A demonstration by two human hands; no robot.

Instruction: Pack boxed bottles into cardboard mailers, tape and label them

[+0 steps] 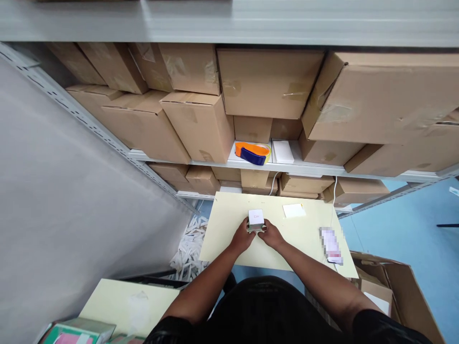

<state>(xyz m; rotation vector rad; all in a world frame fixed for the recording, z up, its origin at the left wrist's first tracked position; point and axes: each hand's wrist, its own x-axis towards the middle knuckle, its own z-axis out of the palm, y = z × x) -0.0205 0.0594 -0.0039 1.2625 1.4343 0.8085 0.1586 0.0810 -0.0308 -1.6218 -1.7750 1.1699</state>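
Observation:
Between both hands is a small white box (256, 217) with faint print on its top face, held over the pale yellow table (225, 210). My left hand (243, 237) grips its left side, fingers curled against it. On the opposite side, my right hand (271, 234) grips the box the same way, thumb near the front. The underside of the box and some fingertips are hidden. A flat white card or packet (294, 210) lies on the table beyond my right hand. Farther right rests a blurred-out phone-like object (331, 245) with a white cable.
Cardboard boxes (270, 83) fill the metal shelves (304, 168) ahead. An orange and blue tape dispenser (253, 153) sits beside a white box (283, 151) on the shelf. White paper strips (190, 246) are heaped at left; an open carton (412, 296) stands at right.

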